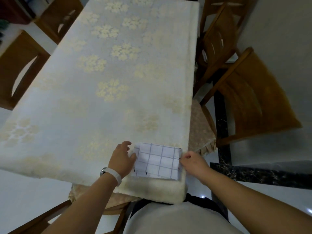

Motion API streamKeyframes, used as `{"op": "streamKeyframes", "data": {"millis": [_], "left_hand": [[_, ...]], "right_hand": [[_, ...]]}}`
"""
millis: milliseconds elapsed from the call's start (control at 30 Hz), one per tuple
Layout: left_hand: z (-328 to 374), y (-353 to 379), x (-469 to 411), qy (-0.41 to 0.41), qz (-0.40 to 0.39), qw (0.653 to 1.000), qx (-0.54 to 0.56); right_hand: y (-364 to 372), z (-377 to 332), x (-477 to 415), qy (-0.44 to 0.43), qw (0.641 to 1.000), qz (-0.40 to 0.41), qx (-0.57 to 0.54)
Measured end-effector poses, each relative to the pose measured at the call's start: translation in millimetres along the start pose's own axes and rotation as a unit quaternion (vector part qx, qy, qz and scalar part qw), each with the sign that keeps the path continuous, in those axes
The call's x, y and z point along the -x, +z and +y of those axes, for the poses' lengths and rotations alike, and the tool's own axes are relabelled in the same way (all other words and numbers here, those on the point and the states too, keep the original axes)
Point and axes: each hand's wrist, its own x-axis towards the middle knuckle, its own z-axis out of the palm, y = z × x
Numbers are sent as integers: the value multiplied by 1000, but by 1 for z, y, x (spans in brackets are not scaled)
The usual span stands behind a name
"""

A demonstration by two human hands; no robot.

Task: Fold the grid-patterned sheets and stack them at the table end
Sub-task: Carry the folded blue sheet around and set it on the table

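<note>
A small folded stack of white grid-patterned sheets (157,161) lies flat at the near right corner of the table (101,81), which wears a pale cloth with cream flower prints. My left hand (121,157), with a white wristband, rests at the stack's left edge, fingers spread and touching it. My right hand (192,161) sits at the stack's right edge, fingers curled against the edge; whether it pinches the sheets is not clear. Layered edges show along the stack's left and bottom sides.
Wooden chairs stand around the table: two on the right (249,98), two at the far left (20,68), and one below me (50,220). A beige fringed cloth (200,130) hangs beside the table's right edge. The floor is pale with a dark marble strip (253,171).
</note>
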Motion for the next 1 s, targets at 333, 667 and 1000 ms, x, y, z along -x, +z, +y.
{"op": "streamKeyframes", "data": {"millis": [333,667,1000], "left_hand": [[30,-32,28,187,33,979,-69],[64,-30,105,211,105,967,-95],[85,50,184,110,70,985,-110]], "right_hand": [[-20,-37,43,-151,984,73,56],[-50,-27,92,-327,920,94,192],[-91,52,112,-366,895,30,254]]}}
